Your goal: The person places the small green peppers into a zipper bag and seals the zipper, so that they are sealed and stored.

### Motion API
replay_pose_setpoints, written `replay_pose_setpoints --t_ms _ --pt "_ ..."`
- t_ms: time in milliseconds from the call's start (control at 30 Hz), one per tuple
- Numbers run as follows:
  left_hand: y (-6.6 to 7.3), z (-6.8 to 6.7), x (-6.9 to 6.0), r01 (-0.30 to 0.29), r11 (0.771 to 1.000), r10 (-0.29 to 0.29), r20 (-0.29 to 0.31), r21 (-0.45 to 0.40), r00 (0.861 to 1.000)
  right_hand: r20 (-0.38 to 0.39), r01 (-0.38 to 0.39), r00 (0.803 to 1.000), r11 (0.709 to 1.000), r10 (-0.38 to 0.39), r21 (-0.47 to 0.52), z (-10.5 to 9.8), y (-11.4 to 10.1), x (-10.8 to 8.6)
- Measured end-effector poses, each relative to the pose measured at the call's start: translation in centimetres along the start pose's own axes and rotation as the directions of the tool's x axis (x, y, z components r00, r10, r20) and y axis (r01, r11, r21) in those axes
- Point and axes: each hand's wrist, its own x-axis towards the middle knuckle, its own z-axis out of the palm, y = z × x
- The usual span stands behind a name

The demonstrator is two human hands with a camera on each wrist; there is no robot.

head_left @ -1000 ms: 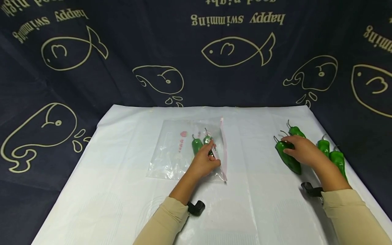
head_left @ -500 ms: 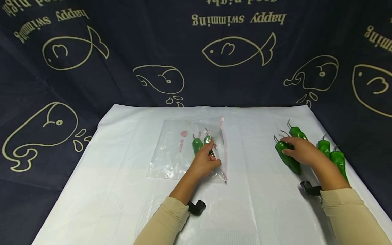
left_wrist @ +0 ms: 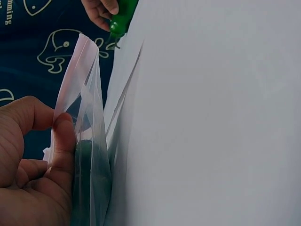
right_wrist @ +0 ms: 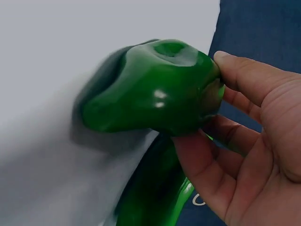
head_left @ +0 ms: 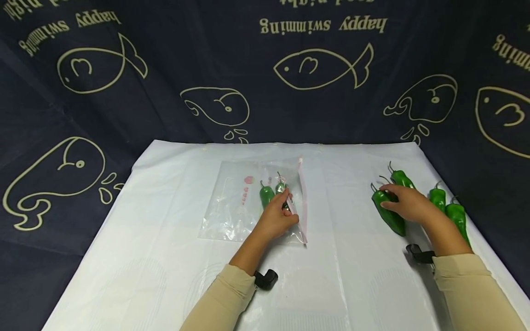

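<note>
My left hand (head_left: 276,217) pinches the pink-edged opening of a clear zip bag (head_left: 232,220) lying flat on the table. Two green peppers (head_left: 267,195) show inside the bag, one partly behind my fingers. In the left wrist view, thumb and finger grip the bag's pink strip (left_wrist: 75,77), with a dark green pepper (left_wrist: 83,179) behind the film. On the right, my right hand (head_left: 407,202) holds a glossy green pepper (head_left: 387,214) between thumb and fingers near its stem end. The right wrist view shows this pepper (right_wrist: 150,89) low over the white surface, another pepper (right_wrist: 150,188) under it.
Beyond my right hand lie more green peppers: one farther back (head_left: 400,177), two by the right edge (head_left: 437,196). A further stem shows beside my fingers. White cloth (head_left: 165,202) covers the table; a dark fish-print curtain (head_left: 256,69) hangs behind and at the sides.
</note>
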Motion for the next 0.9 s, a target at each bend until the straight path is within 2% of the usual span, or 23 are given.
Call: replay_pose_setpoints --t_ms 533,733,900 --pt "0.16 -0.12 -0.1 0.019 1.0 -0.019 -0.009 -0.015 1.0 -0.077 0.005 0.997 0.994 0.003 0.105 0.55 0.72 -0.28" --pt "0.11 -0.11 0.0 0.001 1.0 -0.001 -0.006 0.013 1.0 -0.072 -0.006 0.997 0.988 0.017 0.152 0.67 0.65 -0.4" --pt "0.06 -0.06 0.05 0.008 1.0 -0.008 -0.005 0.021 1.0 -0.062 -0.011 0.998 0.976 0.025 0.216 0.82 0.38 -0.53"
